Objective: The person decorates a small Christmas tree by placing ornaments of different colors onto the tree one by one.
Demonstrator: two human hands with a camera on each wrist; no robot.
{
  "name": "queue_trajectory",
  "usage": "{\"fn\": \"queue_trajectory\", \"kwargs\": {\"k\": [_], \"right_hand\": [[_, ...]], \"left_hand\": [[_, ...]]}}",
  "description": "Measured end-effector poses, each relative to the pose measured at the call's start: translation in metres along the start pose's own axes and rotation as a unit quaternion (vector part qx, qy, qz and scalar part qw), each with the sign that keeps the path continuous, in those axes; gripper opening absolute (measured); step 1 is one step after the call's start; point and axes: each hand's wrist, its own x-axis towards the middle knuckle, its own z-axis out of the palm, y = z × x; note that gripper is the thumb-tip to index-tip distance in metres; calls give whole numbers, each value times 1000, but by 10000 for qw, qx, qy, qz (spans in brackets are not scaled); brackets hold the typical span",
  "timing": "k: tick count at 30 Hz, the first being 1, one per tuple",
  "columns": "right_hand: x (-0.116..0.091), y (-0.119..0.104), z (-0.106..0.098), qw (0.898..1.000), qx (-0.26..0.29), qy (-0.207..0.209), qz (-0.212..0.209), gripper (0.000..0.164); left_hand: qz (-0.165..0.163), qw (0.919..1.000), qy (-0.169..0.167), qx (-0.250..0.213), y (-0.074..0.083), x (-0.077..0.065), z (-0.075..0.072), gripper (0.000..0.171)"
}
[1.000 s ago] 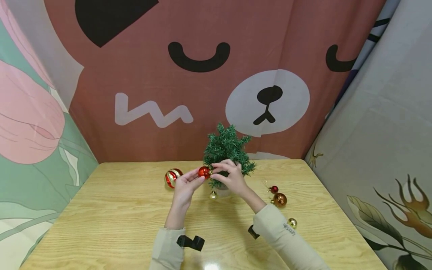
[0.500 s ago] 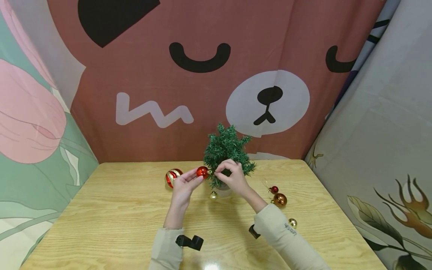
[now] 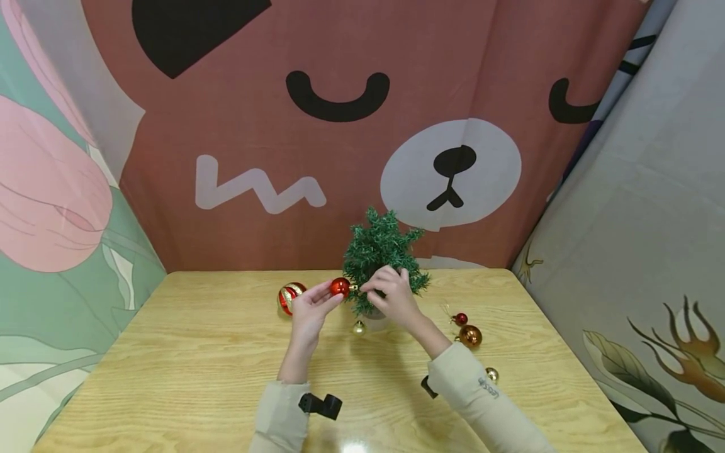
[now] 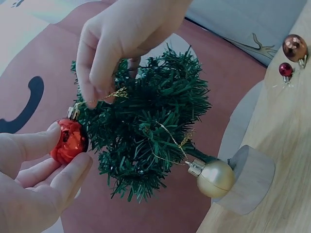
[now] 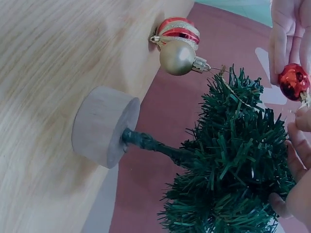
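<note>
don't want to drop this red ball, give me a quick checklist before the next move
1. Ball secure: ok. The left hand grips the red ball between thumb and fingers.
2. Cord in hand: ok. The right hand pinches the gold cord by the ball's cap.
3. Cord's loop wide enough for a branch: cannot tell, the pinch hides part of it.
4. Tree standing: ok. The green tree is upright on its round base.
5. Free hand to steady the tree: not ok, both are busy.
6. Pale gold ball hung: ok, it hangs from the tree by its own cord.
</note>
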Motion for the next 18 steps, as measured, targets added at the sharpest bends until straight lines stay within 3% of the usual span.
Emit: {"fn": "queue_trajectory", "kwargs": {"k": [11, 18], "right_hand": [[10, -10, -3, 9904, -1328, -314, 239, 16], [21, -14, -5, 9830, -1488, -875, 625, 15]], "left_hand": [[515, 9944, 129, 912, 5, 7, 12, 37], [650, 9921, 189, 1059, 6, 10, 16, 35]]}}
